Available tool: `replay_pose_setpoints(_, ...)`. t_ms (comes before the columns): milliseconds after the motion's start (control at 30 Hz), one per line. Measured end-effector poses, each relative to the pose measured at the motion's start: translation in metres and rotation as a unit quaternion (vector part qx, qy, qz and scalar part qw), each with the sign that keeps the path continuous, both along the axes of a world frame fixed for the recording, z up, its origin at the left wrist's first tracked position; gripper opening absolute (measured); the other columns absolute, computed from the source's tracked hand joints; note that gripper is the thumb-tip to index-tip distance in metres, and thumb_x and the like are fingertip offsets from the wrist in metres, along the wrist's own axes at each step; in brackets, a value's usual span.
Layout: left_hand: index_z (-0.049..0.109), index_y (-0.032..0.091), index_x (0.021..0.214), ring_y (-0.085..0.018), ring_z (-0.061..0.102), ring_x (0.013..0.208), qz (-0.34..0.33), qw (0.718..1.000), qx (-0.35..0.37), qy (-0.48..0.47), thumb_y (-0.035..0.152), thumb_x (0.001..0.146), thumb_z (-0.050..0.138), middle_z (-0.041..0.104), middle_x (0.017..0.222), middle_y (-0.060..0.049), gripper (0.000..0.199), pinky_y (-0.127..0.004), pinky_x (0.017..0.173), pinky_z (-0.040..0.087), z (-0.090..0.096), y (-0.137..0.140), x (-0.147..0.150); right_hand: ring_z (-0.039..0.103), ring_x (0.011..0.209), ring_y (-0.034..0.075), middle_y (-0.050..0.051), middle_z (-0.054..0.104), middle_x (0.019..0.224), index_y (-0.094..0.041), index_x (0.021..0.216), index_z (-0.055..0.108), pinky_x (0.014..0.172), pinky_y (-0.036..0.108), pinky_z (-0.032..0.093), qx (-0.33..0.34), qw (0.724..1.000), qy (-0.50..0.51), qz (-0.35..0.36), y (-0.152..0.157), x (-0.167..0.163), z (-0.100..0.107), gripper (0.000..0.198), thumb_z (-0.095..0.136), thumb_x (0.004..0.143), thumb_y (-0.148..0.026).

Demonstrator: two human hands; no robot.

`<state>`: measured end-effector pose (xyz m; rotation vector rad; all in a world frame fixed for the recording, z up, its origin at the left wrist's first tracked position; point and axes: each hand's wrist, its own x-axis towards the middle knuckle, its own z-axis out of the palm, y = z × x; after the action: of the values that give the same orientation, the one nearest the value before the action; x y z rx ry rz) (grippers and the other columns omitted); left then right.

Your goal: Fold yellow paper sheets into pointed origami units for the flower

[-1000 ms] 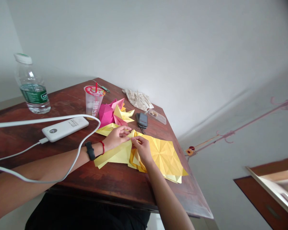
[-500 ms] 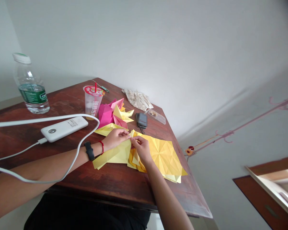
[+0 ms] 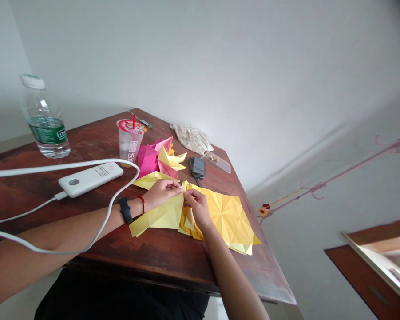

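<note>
Holding a pale yellow sheet of paper [image 3: 166,218] over the wooden table [image 3: 146,251], just left of some creased golden paper [image 3: 223,213]. Pinching its upper right corner between thumb and fingertips of the left hand [image 3: 160,194] and, close beside, likewise of the right hand [image 3: 197,205]. Beyond the left hand, folded pink paper [image 3: 147,161] beside a cup [image 3: 129,144]; farther left, a power bank [image 3: 92,178] and a bottle [image 3: 48,130].

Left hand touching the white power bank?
Apart. The head view shows bare wooden tabletop between the left hand and the nearest end of the white power bank.
</note>
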<state>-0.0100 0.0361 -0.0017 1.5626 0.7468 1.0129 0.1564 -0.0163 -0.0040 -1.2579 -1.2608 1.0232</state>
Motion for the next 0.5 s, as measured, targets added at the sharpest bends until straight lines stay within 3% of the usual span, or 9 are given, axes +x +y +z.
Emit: replay_pose_setpoints(500, 0.066, 0.017, 0.079, -0.020, 0.064, 0.080, 0.001, 1.000, -0.001, -0.002, 0.041, 0.079, 0.068, 0.068, 0.078, -0.002, 0.024, -0.032, 0.078, 0.050, 0.0008, -0.0009, 0.0002, 0.056, 0.057, 0.014, -0.001, 0.058, 0.063, -0.020, 0.070, 0.062, 0.055, 0.026, 0.048, 0.011, 1.000, -0.025, 0.009, 0.0007, 0.0006, -0.0032, 0.034, 0.070, 0.079, -0.052)
